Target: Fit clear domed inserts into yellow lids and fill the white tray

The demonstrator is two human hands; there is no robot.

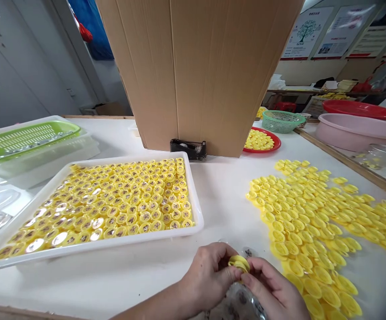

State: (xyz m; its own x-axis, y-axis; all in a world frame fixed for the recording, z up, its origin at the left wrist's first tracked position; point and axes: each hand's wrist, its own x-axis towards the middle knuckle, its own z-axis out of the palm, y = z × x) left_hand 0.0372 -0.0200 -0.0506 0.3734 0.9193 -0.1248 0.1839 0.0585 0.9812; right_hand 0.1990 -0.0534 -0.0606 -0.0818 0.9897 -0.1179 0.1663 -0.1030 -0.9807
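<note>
Head view: on the white bench (219,200), left hand (208,278) and right hand (273,289) pinch a glossy yellow plastic cap (239,263) just in front of a white tray (193,213) packed with yellow caps (113,200); a cardboard carton (196,75) stands behind it.

Right of the white tray (113,246), a strip of counter (221,195) runs up to the tape dispenser (188,150) and tall carton (196,75); loose yellow caps (303,213) wall it off further right, though the far end is hard to judge.
</note>
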